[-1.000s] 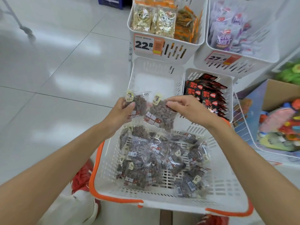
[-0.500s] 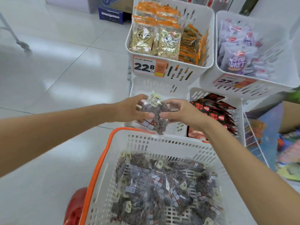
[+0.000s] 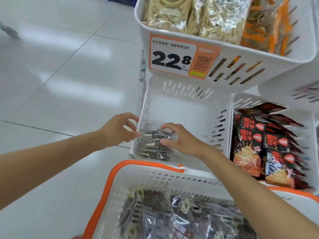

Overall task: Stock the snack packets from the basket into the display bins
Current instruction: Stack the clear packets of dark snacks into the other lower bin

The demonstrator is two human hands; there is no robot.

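Both hands are met at the near left corner of the lower left bin (image 3: pixel 186 88). The right hand (image 3: pixel 181 140) is curled over a stack of packets (image 3: pixel 155 147), with fingers laid over its top and the thumb pressed to its near side, so the stack is judged to be gripped. The left hand (image 3: pixel 117 130) is held just outside the bin's left wall with its fingers loosely bent. Nothing is seen to be held in it, and whether its thumb touches the stack's left end cannot be told.

The stack is set on edge inside the bin, against the left and front walls. Each packet's long edge appears to lie across the bin, from left to right, and the row is built from front to back. White floor is shown behind and to the right of it, so further packets are best added on the far side, turned the same way.

The remaining packets (image 3: pixel 172 216) lie jumbled in the basket (image 3: pixel 155 176), just below the bin's front wall and nearer the body. Of the 2 hands, the right is judged the nearer to them, since its forearm is stretched across the basket. The left must be brought inward over the orange rim.
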